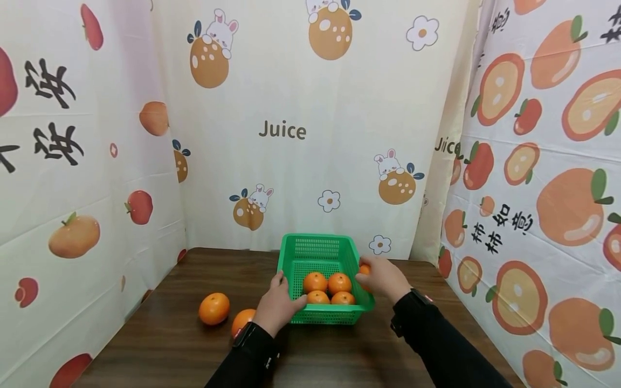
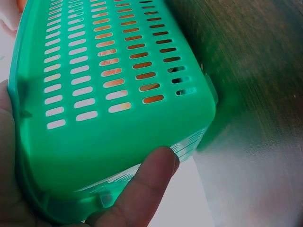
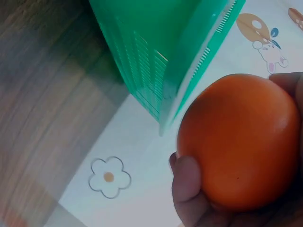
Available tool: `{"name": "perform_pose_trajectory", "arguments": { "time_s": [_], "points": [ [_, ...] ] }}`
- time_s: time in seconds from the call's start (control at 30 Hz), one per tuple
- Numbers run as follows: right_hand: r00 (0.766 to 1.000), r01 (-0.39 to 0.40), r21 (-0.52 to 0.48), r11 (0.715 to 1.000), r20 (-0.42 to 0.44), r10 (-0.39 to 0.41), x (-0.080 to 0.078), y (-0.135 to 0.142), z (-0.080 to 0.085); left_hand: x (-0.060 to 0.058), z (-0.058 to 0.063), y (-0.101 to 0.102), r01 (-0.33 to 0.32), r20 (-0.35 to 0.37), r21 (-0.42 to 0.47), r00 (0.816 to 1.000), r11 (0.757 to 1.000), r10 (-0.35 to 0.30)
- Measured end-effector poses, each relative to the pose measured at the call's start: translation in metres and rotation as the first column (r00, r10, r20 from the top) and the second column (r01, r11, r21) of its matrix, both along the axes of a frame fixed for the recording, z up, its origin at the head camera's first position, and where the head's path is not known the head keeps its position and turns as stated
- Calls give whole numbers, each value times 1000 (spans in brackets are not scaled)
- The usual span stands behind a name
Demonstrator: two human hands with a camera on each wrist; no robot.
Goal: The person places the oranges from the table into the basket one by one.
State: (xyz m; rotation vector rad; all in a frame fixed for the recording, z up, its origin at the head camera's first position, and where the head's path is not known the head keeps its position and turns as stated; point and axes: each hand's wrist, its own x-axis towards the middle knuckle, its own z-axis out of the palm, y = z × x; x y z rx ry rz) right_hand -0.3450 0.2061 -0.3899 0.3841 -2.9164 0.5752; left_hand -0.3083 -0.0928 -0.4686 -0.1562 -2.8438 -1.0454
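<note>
A green plastic basket (image 1: 317, 253) stands on the table with several oranges (image 1: 339, 282) gathered in its front half. My left hand (image 1: 278, 304) grips the rim at the basket's front left corner. In the left wrist view one finger (image 2: 147, 187) lies along the slotted outer wall (image 2: 113, 151). At the basket's right rim, my right hand (image 1: 385, 277) holds another orange (image 3: 239, 142), its fingers curled around the fruit. The head view shows only part of that orange, since the hand covers the rest.
Left of the basket, a loose orange (image 1: 214, 309) sits on the dark wooden table (image 1: 160, 345). A second loose orange (image 1: 242, 321) is partly covered by my left hand and wrist. Fruit-printed curtains (image 1: 291, 172) enclose the table at the back and both sides.
</note>
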Motion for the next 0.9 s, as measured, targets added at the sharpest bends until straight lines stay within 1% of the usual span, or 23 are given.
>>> {"name": "perform_pose_trajectory", "arguments": {
  "time_s": [0.13, 0.3, 0.43, 0.6, 0.73, 0.9],
  "points": [
    [1000, -22, -44, 999, 16, 23, -11, -1, -4, 1, 1, 0, 7, 3, 4, 1000, 1000, -7],
    [999, -29, -106, 994, 27, 32, -19, -6, -6, 2, 2, 0, 7, -2, 6, 1000, 1000, -7],
    [999, -47, -143, 989, 21, 50, -26, -11, -6, 1, 2, 0, 3, -7, 1, 1000, 1000, -3],
    [998, -62, -143, 988, 18, 65, -33, -14, -9, 1, 2, 1, 3, -2, 8, 1000, 1000, -3],
    [997, -66, -144, 987, 31, 71, -39, -15, -13, 1, 0, 0, 6, -4, 16, 1000, 1000, -6],
    [996, -57, -164, 985, 63, 68, -50, -15, -15, 0, 0, -1, 3, -6, -3, 1000, 1000, -3]
  ]
}}
